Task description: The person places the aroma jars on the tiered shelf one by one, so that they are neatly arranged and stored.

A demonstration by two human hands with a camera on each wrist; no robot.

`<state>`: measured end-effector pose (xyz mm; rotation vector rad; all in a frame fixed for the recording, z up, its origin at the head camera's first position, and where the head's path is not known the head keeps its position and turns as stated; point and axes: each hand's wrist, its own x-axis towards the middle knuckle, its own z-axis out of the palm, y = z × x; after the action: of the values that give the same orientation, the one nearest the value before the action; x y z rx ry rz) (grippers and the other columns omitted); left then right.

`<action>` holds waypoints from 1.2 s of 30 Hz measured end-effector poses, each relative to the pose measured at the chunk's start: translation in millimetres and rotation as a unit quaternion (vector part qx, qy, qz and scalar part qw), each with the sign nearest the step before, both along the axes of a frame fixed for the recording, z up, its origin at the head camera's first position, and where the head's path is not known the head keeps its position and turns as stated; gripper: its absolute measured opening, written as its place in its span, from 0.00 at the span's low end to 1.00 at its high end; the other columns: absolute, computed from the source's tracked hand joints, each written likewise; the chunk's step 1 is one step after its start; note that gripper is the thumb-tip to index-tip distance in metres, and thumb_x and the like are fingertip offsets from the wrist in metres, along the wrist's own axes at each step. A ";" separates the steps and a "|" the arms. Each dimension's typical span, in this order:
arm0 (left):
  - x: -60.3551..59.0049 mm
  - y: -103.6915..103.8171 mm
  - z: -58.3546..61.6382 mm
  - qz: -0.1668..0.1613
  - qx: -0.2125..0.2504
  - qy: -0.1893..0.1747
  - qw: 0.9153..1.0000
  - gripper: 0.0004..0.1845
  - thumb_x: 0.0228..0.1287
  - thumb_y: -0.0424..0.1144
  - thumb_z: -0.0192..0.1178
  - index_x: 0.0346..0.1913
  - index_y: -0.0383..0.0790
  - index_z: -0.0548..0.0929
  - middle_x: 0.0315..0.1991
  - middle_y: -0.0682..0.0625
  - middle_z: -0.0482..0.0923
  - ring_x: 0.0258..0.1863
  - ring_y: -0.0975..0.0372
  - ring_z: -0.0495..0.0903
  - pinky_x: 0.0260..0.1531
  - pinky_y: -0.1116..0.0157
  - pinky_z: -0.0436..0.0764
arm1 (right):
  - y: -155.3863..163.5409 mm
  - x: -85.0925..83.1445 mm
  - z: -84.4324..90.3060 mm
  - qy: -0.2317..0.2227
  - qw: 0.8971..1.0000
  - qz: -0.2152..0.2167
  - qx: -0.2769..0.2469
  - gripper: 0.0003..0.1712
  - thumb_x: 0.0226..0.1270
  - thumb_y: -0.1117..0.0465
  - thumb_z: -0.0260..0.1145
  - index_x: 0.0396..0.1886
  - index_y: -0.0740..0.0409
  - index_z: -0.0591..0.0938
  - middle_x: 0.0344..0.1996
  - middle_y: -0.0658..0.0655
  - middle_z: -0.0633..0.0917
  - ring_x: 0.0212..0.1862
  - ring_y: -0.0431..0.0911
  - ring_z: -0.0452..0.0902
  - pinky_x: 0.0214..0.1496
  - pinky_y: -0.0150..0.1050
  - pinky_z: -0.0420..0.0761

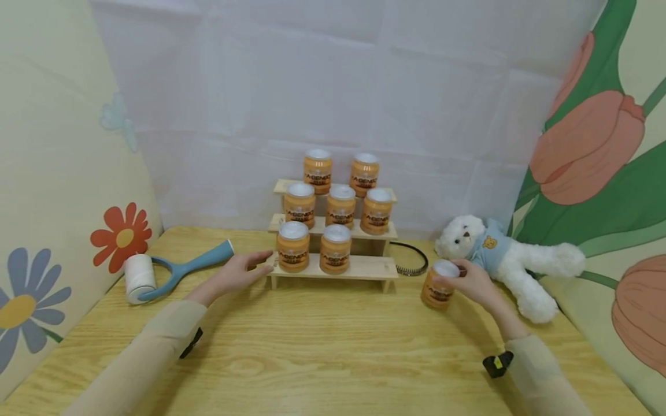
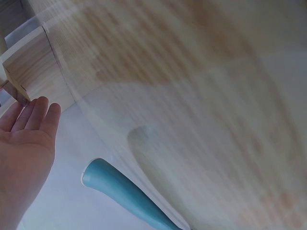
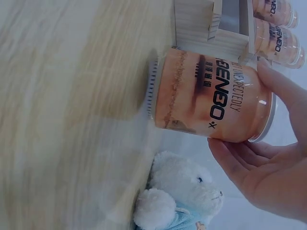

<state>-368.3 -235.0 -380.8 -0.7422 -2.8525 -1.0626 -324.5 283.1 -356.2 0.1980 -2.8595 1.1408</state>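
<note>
Head view evenly lit, soft shadows, slight wide-angle bend at edges. Both wrist views washed out, motion-blurred, hazy.

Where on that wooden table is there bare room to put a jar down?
The wide wooden tabletop between both sleeves is bare. The three-step wooden rack has a free spot at the right of its bottom step. It is crowded right of that: the right hand grips an orange white-lidded jar near a black hairband and white teddy bear.
</note>
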 end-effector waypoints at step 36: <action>2.0 1.4 0.8 -0.001 -0.003 0.016 1.000 0.31 0.71 0.46 0.50 0.67 0.27 0.63 0.65 0.32 0.64 0.63 0.40 0.66 0.61 0.45 0.69 | -93.8 -24.5 33.1 0.068 0.988 0.033 -0.133 0.39 0.54 0.44 0.71 0.62 0.58 0.73 0.51 0.62 0.79 0.49 0.52 0.77 0.46 0.44 0.81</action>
<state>-366.3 -233.6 -380.0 -0.7565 -2.8296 -1.0345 -349.0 189.3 -323.1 0.3436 -2.5693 1.4439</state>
